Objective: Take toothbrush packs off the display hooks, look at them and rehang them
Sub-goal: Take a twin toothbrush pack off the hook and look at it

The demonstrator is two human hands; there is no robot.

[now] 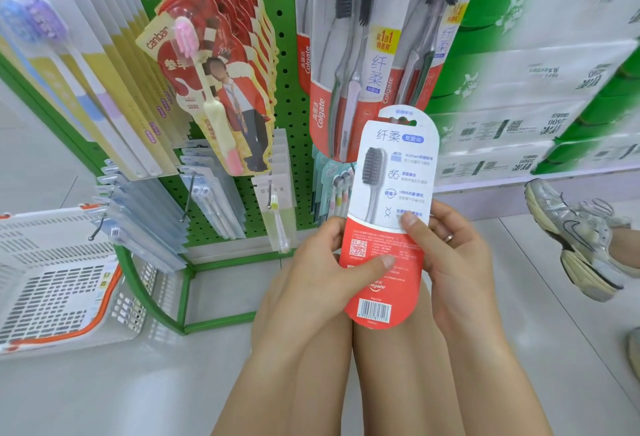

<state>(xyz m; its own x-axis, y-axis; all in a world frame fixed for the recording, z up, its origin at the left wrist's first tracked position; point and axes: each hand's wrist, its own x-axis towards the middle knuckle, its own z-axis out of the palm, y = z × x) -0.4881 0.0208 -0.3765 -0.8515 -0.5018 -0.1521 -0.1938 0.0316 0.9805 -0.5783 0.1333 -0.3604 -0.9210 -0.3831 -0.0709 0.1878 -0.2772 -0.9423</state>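
Note:
I hold a white and red Colgate toothbrush pack (391, 193) upright in front of the green pegboard display (287, 89), its back side with barcode facing me. My left hand (322, 269) grips its lower left edge, thumb across the red part. My right hand (450, 248) grips the right edge, thumb pressed on the white part. More Colgate twin packs (349, 55) hang on hooks just above and behind it. Red canbar packs (214, 72) hang to the left.
Pale yellow and blue packs (104, 96) hang on the display's left side; bare hooks (188, 203) stick out lower down. A white plastic basket (52, 283) sits on the floor at left. Stacked tissue cartons (540, 65) fill the right. Another person's sneaker (575, 238) is at far right.

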